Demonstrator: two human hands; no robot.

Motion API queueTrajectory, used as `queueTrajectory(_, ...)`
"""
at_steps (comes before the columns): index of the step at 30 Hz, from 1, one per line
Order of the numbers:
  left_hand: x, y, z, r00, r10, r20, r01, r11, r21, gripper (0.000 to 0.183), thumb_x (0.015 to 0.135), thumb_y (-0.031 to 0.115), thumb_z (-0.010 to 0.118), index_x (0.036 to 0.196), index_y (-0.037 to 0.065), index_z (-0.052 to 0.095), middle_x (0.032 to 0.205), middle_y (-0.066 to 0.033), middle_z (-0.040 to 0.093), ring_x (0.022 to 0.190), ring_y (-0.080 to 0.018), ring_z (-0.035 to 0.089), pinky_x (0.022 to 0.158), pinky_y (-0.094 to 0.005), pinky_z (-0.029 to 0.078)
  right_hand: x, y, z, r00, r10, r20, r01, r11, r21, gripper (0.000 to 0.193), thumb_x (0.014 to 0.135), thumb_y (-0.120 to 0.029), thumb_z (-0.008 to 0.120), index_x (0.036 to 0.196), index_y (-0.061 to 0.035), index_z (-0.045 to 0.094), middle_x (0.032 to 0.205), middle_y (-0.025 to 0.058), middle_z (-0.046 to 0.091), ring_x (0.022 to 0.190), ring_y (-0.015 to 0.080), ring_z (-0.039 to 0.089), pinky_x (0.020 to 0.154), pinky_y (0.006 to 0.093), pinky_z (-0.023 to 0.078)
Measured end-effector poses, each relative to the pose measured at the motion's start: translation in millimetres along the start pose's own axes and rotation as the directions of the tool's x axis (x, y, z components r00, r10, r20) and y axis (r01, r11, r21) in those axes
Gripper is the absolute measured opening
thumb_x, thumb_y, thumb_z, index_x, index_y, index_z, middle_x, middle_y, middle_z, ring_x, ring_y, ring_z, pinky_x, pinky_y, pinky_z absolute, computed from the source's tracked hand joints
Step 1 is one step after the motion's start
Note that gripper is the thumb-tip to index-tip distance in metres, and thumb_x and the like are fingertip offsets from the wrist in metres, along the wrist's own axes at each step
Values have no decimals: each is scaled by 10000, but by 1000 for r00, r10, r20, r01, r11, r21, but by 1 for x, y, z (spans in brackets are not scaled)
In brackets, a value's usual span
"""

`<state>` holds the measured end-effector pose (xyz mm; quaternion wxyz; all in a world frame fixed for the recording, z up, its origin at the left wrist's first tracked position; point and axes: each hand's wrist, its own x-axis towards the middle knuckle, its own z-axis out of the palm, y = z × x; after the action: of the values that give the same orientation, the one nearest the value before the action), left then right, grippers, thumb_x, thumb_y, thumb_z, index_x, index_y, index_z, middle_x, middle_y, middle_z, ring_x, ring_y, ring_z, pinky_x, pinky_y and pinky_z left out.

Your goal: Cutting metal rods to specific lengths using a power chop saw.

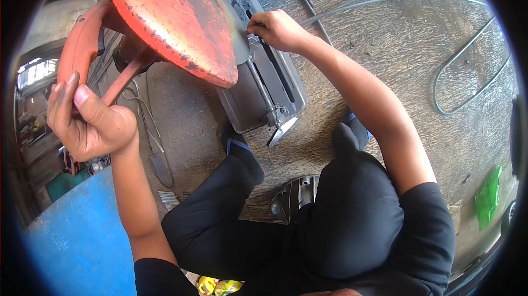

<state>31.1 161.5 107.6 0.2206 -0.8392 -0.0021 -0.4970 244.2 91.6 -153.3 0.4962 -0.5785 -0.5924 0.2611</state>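
A cut-off saw with a worn orange guard (pixel 170 21) stands on the floor in front of me. My left hand (pixel 93 120) is curled around the lower end of its orange handle (pixel 80 48). Below the guard the grey cutting disc (pixel 237 40) shows partly, over the dark base (pixel 236 106). My right hand (pixel 278 30) is beside the disc, thumb and fingers pinched together above the clamp screw (pixel 258 84). Thin grey metal rods (pixel 363 4) run from the right up to this hand. Whatever its fingertips hold is hidden.
A short dark bar (pixel 316 15) lies beyond my right forearm. Farther right are a bent rod loop (pixel 437 90) and a green plastic bag (pixel 488 197). A blue panel (pixel 82 235) fills the lower left. A metal part (pixel 297 197) lies between my legs; cords (pixel 147 109) trail left of the saw.
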Motion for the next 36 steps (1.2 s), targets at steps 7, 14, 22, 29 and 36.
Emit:
queueTrajectory(7, 0, 2, 1, 1000, -20, 2, 20, 999, -28, 130, 845, 18, 570, 888, -97, 612, 846, -142, 645, 876, -247, 591, 839, -357, 471, -1, 1, 4, 1000, 19, -9, -19, 999, -27, 138, 832, -133, 604, 889, -11, 636, 785, 191, 635, 770, 357, 622, 677, 400, 484)
queueTrajectory(14, -1, 3, 3, 999, -44, -6, 44, 998, -54, 128, 846, 4, 559, 897, -98, 617, 857, -139, 627, 905, -237, 584, 872, -348, 460, -4, 0, 4, 1000, 31, -4, -31, 999, -11, 154, 837, -150, 607, 896, -11, 640, 795, 189, 638, 776, 353, 625, 688, 400, 487)
queueTrajectory(22, 24, -11, 8, 712, -702, 5, 609, 615, -500, 173, 830, 3, 509, 928, -125, 572, 948, -202, 616, 900, -244, 600, 859, -347, 477, -84, 61, -29, 327, 885, -332, -263, 423, 867, 218, 881, -206, 588, 886, -3, 668, 835, 126, 665, 658, 183, 623, 596, 323, 490)
queueTrajectory(29, 23, -18, 24, 685, -723, -86, 603, 629, -491, 155, 843, -28, 498, 932, -136, 564, 947, -211, 623, 888, -243, 619, 825, -336, 506, -191, 54, 35, 376, 693, 616, -838, 538, -94, 191, 846, -143, 588, 911, 19, 663, 844, 133, 660, 695, 195, 643, 626, 292, 531)
queueTrajectory(36, 27, -28, 29, 684, -727, -68, 551, 575, -605, 135, 831, -51, 515, 921, -133, 574, 909, -204, 643, 855, -229, 636, 833, -301, 494, -210, 12, 73, 217, 442, 870, -928, -183, 325, 338, 891, -162, 589, 1135, 64, 523, 1104, 151, 606, 1025, 225, 600, 821, 331, 515)
